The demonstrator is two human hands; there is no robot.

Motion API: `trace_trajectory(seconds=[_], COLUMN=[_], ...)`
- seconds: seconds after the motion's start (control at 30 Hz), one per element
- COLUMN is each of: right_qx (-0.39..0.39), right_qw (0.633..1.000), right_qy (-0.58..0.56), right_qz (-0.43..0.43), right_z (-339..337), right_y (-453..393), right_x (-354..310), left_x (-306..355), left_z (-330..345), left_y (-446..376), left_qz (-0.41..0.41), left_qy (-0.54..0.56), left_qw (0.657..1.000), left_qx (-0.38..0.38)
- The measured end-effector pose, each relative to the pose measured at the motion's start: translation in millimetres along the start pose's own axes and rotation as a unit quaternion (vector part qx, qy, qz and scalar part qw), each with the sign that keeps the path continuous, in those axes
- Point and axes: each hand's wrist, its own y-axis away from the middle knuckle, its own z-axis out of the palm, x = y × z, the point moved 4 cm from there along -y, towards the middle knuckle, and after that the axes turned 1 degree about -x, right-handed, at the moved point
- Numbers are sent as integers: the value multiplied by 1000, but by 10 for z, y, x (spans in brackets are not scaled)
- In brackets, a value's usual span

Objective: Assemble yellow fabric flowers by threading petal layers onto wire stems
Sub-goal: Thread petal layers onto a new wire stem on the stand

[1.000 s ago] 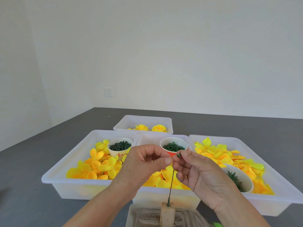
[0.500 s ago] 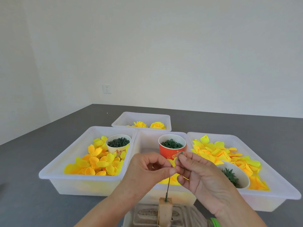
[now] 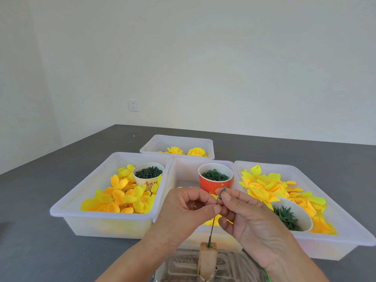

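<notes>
Left hand [image 3: 184, 210] and right hand [image 3: 247, 215] meet fingertip to fingertip, each grip pinched.

Both forearms are bare, with no sleeves in view. The left hand [image 3: 184, 212] wears no glove or ring. The right hand [image 3: 247, 219] is likewise ungloved; a thin green band [image 3: 268, 276] shows at its wrist, partly cut off by the frame's lower edge.

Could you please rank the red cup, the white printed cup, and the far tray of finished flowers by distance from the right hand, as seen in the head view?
From the right hand:
1. Red cup, just beyond the fingers, middle tray.
2. White printed cup, in the left tray.
3. Far tray, at the back, holding finished flowers.
</notes>
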Motion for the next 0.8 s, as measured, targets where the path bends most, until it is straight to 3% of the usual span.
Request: trace_trajectory(seconds=[0.8], right_qx=[-9], right_qw=[989], right_qy=[132], right_qz=[-65], right_z=[-8], right_y=[16], right_x=[-21], left_x=[-24], left_z=[-9], left_y=[19], left_qz=[-10], left_qy=[9], left_qw=[1000], left_qx=[7])
